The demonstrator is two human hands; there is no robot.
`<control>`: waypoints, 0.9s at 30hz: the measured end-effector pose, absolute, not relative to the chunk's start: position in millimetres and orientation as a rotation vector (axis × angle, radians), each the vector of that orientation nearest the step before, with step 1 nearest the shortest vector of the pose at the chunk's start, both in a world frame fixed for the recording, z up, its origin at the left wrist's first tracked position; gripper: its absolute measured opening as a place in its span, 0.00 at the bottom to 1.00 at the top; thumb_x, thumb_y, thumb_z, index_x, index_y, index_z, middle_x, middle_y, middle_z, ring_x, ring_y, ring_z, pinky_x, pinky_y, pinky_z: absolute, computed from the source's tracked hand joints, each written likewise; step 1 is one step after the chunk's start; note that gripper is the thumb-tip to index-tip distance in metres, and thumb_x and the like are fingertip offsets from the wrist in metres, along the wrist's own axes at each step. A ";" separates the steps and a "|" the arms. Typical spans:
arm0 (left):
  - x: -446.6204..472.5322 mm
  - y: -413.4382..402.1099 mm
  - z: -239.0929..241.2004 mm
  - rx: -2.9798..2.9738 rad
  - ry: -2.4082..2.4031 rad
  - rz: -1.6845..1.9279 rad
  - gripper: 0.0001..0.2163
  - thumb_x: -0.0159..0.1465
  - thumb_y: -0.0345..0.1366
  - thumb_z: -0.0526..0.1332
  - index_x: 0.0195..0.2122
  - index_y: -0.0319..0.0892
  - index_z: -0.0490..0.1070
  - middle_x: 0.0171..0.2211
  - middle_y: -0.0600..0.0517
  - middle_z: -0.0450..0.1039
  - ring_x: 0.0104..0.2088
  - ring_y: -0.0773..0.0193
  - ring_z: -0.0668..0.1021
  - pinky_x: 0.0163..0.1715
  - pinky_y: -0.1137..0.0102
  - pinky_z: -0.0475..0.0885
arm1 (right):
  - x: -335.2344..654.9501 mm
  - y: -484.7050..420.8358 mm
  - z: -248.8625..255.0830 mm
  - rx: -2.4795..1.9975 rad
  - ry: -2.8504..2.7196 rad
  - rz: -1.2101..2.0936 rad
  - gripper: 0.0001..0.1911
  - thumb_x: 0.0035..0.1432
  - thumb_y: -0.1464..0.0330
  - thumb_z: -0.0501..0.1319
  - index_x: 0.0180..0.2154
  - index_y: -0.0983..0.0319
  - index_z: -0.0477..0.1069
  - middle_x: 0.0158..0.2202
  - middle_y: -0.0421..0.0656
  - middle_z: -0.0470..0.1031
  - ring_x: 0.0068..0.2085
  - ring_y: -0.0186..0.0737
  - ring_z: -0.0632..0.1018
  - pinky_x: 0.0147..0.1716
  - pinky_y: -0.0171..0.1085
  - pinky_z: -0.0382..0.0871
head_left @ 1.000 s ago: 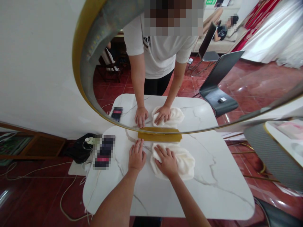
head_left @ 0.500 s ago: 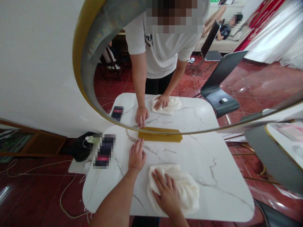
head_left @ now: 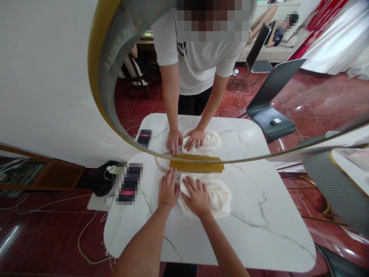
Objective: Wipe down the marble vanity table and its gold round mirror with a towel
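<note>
My right hand lies flat on a crumpled white cloth, fingers stretched out and a little apart, pressing it against the white marble-patterned table. Just left of the cloth, my left hand rests palm down on the bare tabletop, its fingers extended and holding nothing. Its fingertips come close to the gold base of a large mirror. The cloth sits just in front of that base.
A gold-rimmed mirror spans the back of the table and reflects a person, chairs and red floor. At the table's left lies a blurred-out dark device. Cables trail on the floor. A grey upholstered chair stands at right.
My right hand and the cloth have moved forward, away from me, toward the mirror base and closer to my left hand. The left hand has stayed in place.
</note>
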State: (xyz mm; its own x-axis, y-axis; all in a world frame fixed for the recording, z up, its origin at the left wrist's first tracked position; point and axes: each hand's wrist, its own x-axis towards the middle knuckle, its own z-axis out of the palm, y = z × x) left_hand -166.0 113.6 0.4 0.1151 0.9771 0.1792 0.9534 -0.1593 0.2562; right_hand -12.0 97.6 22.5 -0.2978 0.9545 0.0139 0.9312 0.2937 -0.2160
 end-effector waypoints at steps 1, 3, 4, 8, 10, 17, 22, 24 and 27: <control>-166.0 113.7 0.7 2.290 1.985 0.472 0.29 0.61 0.30 0.50 0.64 0.41 0.46 0.63 0.47 0.52 0.62 0.59 0.57 0.60 0.61 0.53 | -13.7 101.6 23.8 -1.776 -2.403 0.247 0.27 0.60 0.57 0.51 0.60 0.49 0.54 0.61 0.37 0.58 0.53 0.51 0.63 0.50 0.47 0.55; -166.1 113.7 1.5 2.292 1.978 0.470 0.30 0.61 0.30 0.51 0.64 0.40 0.45 0.63 0.46 0.52 0.62 0.59 0.57 0.60 0.60 0.53 | -15.0 102.2 24.7 -1.779 -2.393 0.239 0.27 0.60 0.58 0.52 0.61 0.49 0.54 0.61 0.38 0.58 0.53 0.51 0.63 0.50 0.48 0.55; -166.2 113.7 1.9 2.289 1.975 0.466 0.30 0.61 0.30 0.51 0.64 0.40 0.45 0.63 0.46 0.51 0.62 0.59 0.57 0.60 0.60 0.52 | -14.6 98.7 24.2 -1.776 -2.391 0.238 0.27 0.60 0.58 0.52 0.61 0.49 0.53 0.61 0.38 0.58 0.53 0.51 0.63 0.50 0.48 0.55; -166.2 113.2 2.5 2.268 1.984 0.460 0.31 0.60 0.30 0.51 0.64 0.41 0.44 0.64 0.47 0.51 0.62 0.59 0.57 0.60 0.60 0.53 | -9.1 61.7 16.6 -1.764 -2.415 0.259 0.30 0.59 0.60 0.53 0.62 0.48 0.50 0.62 0.36 0.56 0.54 0.52 0.63 0.51 0.48 0.55; -166.1 113.0 2.0 2.267 1.989 0.463 0.31 0.60 0.29 0.51 0.64 0.42 0.44 0.63 0.48 0.52 0.62 0.60 0.57 0.60 0.61 0.53 | -5.2 33.4 11.2 -1.759 -2.443 0.248 0.32 0.57 0.61 0.54 0.62 0.47 0.48 0.63 0.33 0.54 0.54 0.52 0.64 0.51 0.49 0.55; -166.2 113.6 -0.2 2.271 2.011 0.447 0.30 0.61 0.29 0.50 0.64 0.43 0.45 0.63 0.48 0.52 0.62 0.60 0.57 0.60 0.60 0.53 | 8.1 -39.9 1.2 -1.650 -2.554 0.132 0.35 0.56 0.62 0.55 0.63 0.49 0.46 0.63 0.31 0.52 0.53 0.52 0.66 0.49 0.47 0.59; -166.0 112.8 -1.7 2.277 2.002 0.448 0.30 0.61 0.29 0.50 0.64 0.42 0.45 0.63 0.47 0.52 0.62 0.60 0.57 0.60 0.60 0.53 | 20.9 -11.1 0.7 -1.697 -2.530 0.127 0.34 0.56 0.61 0.54 0.63 0.47 0.46 0.63 0.31 0.54 0.53 0.53 0.66 0.49 0.49 0.58; -165.7 112.0 -2.0 2.276 2.006 0.456 0.30 0.61 0.29 0.50 0.64 0.42 0.45 0.63 0.47 0.52 0.62 0.59 0.57 0.60 0.60 0.53 | 28.0 15.5 3.9 -1.775 -2.482 0.118 0.32 0.57 0.61 0.53 0.62 0.48 0.48 0.63 0.32 0.54 0.53 0.54 0.65 0.50 0.50 0.57; -165.2 111.8 -1.4 2.276 2.017 0.471 0.30 0.60 0.29 0.50 0.64 0.43 0.45 0.63 0.48 0.53 0.62 0.59 0.58 0.60 0.60 0.53 | 38.7 58.3 12.5 -1.873 -2.408 0.114 0.29 0.59 0.62 0.53 0.61 0.50 0.52 0.62 0.35 0.56 0.53 0.53 0.64 0.50 0.49 0.56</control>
